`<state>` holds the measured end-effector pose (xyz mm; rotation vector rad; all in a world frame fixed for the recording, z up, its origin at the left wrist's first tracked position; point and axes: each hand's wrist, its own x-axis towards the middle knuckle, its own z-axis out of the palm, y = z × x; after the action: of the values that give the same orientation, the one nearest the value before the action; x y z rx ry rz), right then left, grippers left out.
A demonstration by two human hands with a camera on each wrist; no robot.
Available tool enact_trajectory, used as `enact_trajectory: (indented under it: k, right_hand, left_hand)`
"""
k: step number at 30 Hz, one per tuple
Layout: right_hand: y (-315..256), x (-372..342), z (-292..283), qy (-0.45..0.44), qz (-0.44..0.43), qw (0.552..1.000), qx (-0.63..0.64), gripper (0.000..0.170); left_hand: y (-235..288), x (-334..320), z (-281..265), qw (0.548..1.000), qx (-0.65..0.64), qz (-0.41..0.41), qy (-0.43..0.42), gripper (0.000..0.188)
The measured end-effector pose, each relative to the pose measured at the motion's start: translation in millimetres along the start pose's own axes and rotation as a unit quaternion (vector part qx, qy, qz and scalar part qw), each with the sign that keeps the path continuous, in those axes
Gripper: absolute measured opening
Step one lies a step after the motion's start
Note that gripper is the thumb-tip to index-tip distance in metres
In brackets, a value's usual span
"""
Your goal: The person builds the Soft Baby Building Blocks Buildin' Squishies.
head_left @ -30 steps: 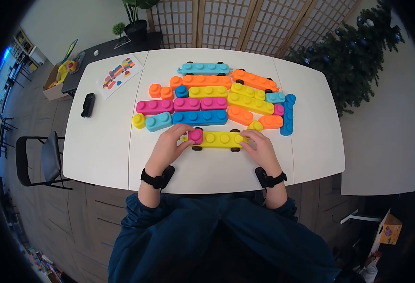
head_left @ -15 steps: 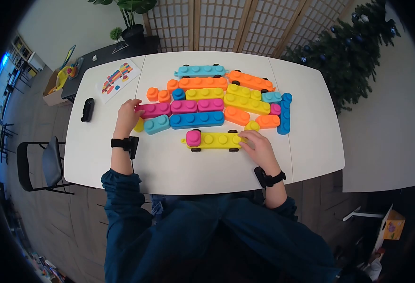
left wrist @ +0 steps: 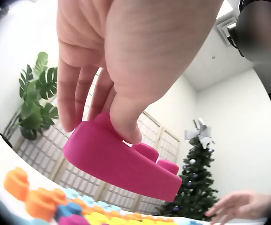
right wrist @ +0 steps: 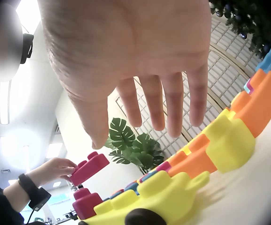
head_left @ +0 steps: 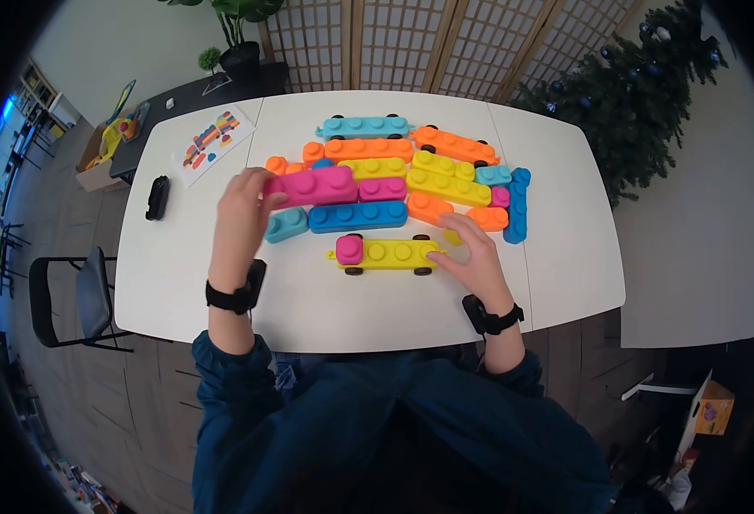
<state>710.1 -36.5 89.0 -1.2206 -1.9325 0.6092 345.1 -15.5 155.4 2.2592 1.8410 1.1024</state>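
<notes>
Head view: long magenta block (head_left: 313, 187) was off the bench (head_left: 368, 313), beyond the yellow wheeled base (head_left: 390, 247) (landmark) and toward its left end. The long blue block (head_left: 358, 218) lay on the bench just beyond the base, between it and the raised block as seen from above.

Axes: block's long axis ran left to right, close to that of the base but slightly skewed, its left end nearer the person. Left wrist view showed it tilted, studs up.

Left hand (head_left: 242, 214): grasping the magenta block by its left end, thumb on one side, fingers on the other. The rest of the block extended rightward from the grip, over the left part of the base's span but farther out.

Right hand (head_left: 480, 261): released, fingers spread and holding nothing, at the base's right end. It was the nearer hand to the base; left hand was farther off, beyond and left of it. Thumb overlapped the end stud in head view; right wrist view suggested a gap, so contact was uncertain.

Pink cube (head_left: 350, 250) sat on the base's left end. Two studs just right of it were bare. Judged relation: block displaced outward from those studs, nearly parallel to their row.
</notes>
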Motion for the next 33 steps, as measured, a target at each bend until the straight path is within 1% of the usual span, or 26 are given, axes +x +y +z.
enact_trajectory:
  k: [1,2,3,4,5,6,7,8,10,12,14,15,16,17,18,19,20,24,26,31,33]
  right_hand:
    - [-5.0,3.2,0.7,0.014,-0.014,1.0,0.019,0.057]
    - [-11.6,7.1,0.3,0.013,-0.014,1.0,0.019,0.057]
    - [-19.2,11.3,-0.3,0.014,-0.044,0.999,0.014,0.059]
    - [-24.8,14.7,-0.2,0.015,-0.073,0.997,0.008,0.061]
    - [-28.5,17.3,1.0,0.015,-0.073,0.997,0.007,0.061]
    - [-31.7,19.5,2.1,0.012,-0.091,0.996,-0.004,0.059]
    - [-32.8,20.2,2.4,0.009,-0.11,0.994,-0.015,0.057]
    - [-32.2,19.9,1.5,0.009,-0.109,0.994,-0.016,0.057]
    - [-30.6,19.0,-0.3,-0.081,-0.079,0.993,-0.031,0.053]
    - [-27.4,16.1,0.5,-0.077,-0.075,0.994,-0.018,0.051]
    - [-18.5,14.4,1.3,-0.073,-0.072,0.995,-0.004,0.05]
    - [-11.3,13.4,0.7,-0.063,-0.056,0.996,0.029,0.051]
    - [-5.7,12.3,0.0,-0.053,-0.04,0.996,0.062,0.052]
    - [-1.5,10.4,-0.9,-0.053,-0.04,0.996,0.062,0.052]
    - [0.9,8.6,-2.4,-0.069,-0.024,0.995,0.069,0.052]
    - [2.7,7.3,-2.6,-0.086,-0.009,0.993,0.075,0.052]
    - [4.0,6.3,-1.4,-0.086,-0.009,0.993,0.074,0.052]
    - [8.9,2.8,7.9,-0.096,-0.015,0.993,0.071,0.052]
    - [9.9,1.7,11.8,-0.099,-0.016,0.992,0.07,0.052]
    - [6.3,-0.7,16.7,-0.108,0.012,0.993,0.043,0.049]
    - [3.1,0.9,15.4,-0.107,0.002,0.993,0.039,0.048]
  left_hand:
    - [13.1,-1.9,2.6,0.999,-0.026,0.019,-0.016,0.027]
    - [8.5,-2.5,4.8,0.999,-0.008,0.033,-0.015,0.028]
    - [36.0,-8.5,16.0,0.996,-0.03,0.075,-0.04,0.03]
    - [44.4,-11.4,23.2,0.992,-0.045,0.106,-0.045,0.03]
    - [49.3,-14.0,30.6,0.988,-0.06,0.136,-0.05,0.031]
    - [55.7,-16.7,36.8,0.987,-0.061,0.136,-0.05,0.031]
    - [61.4,-19.9,42.0,0.986,-0.089,0.126,-0.068,0.031]
    - [65.2,-22.2,45.6,0.983,-0.117,0.116,-0.087,0.032]
    - [68.9,-24.5,48.8,0.981,-0.122,0.112,-0.099,0.033]
    - [67.7,-28.1,51.1,0.98,-0.126,0.108,-0.11,0.035]
    - [60.8,-34.1,53.1,0.969,-0.198,0.009,-0.151,0.039]
    - [56.4,-36.1,51.2,0.969,-0.197,0.009,-0.152,0.039]
    - [50.7,-38.0,48.3,0.975,-0.168,0.014,-0.148,0.041]
    - [45.7,-39.8,46.1,0.98,-0.139,0.018,-0.143,0.044]
    - [41.5,-42.0,45.3,0.98,-0.139,0.018,-0.143,0.044]
    - [37.6,-44.6,45.6,0.977,-0.136,0.024,-0.163,0.043]
    - [35.4,-47.1,47.1,0.973,-0.134,0.029,-0.183,0.043]
    - [31.7,-55.1,55.2,0.97,-0.154,0.026,-0.184,0.04]
    - [32.2,-57.0,58.7,0.965,-0.175,-0.015,-0.193,0.034]
    - [28.1,-56.6,59.6,0.969,-0.167,-0.003,-0.185,0.032]
    - [28.9,-56.5,60.2,0.969,-0.167,-0.005,-0.185,0.031]
